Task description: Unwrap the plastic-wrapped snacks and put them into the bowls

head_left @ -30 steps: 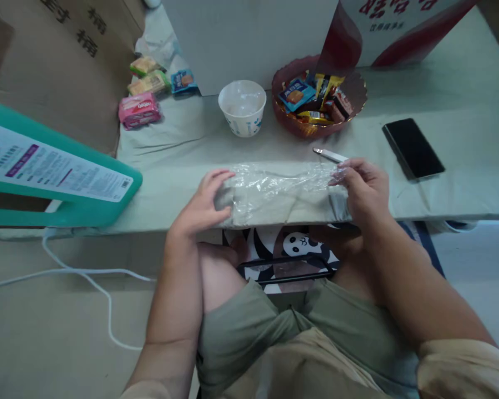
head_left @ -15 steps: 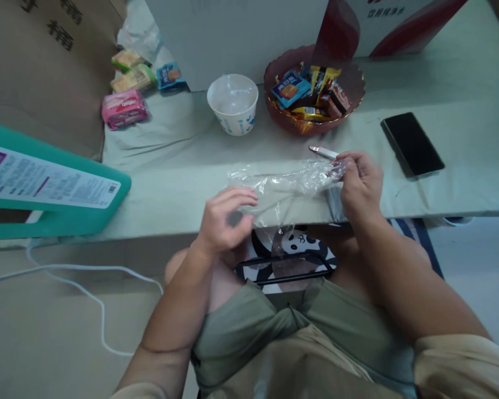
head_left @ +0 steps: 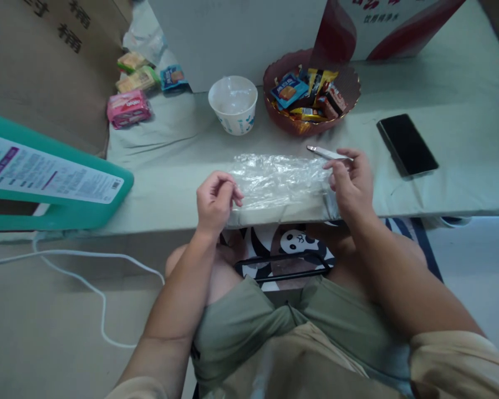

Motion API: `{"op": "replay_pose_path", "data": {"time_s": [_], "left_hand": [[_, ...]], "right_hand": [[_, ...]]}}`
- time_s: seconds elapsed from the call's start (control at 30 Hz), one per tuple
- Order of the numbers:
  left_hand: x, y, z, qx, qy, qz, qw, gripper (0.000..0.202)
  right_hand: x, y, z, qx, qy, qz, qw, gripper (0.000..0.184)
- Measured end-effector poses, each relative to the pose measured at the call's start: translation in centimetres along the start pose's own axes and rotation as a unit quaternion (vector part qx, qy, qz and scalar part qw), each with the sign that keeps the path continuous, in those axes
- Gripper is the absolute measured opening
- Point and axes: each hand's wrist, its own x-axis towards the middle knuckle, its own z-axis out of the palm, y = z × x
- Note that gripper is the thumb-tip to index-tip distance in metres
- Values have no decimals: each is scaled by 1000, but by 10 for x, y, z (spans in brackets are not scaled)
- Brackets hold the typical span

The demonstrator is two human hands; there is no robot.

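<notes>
A crumpled clear plastic bag lies flat on the near edge of the cloth-covered table. My left hand pinches its left end with fingers curled. My right hand grips its right end with fingers closed. A small white and metal tool lies just beyond my right hand. Behind the bag stand a white paper cup lined with plastic and a dark red bowl full of wrapped snacks.
A black phone lies on the table to the right. Snack packets sit at the back left by a cardboard box. A teal board overhangs the left. A panda-print bag stands between my knees. A white cable crosses the floor.
My left hand let go of the bag's left end, drew back, then returned and pinched it. The bag, lifted and bunched half a second ago, now lies spread flat again.
</notes>
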Motion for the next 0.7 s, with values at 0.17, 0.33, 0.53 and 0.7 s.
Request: {"op": "replay_pose_path", "data": {"time_s": [0.17, 0.33, 0.53, 0.7], "left_hand": [[14, -3, -17, -26, 66, -39, 997, 14], [17, -8, -24, 63, 43, -33, 997, 25], [26, -9, -16, 65, 59, -81, 993, 33], [25, -9, -18, -24, -29, -115, 993, 50]], "right_hand": [[-14, -9, -11, -46, -153, -58, 985, 51], [-22, -18, -10, -98, -103, -35, 989, 27], [-15, -10, -7, -83, -10, 89, 993, 21], [-17, -2, -7, -121, -22, 106, 987, 17]]}}
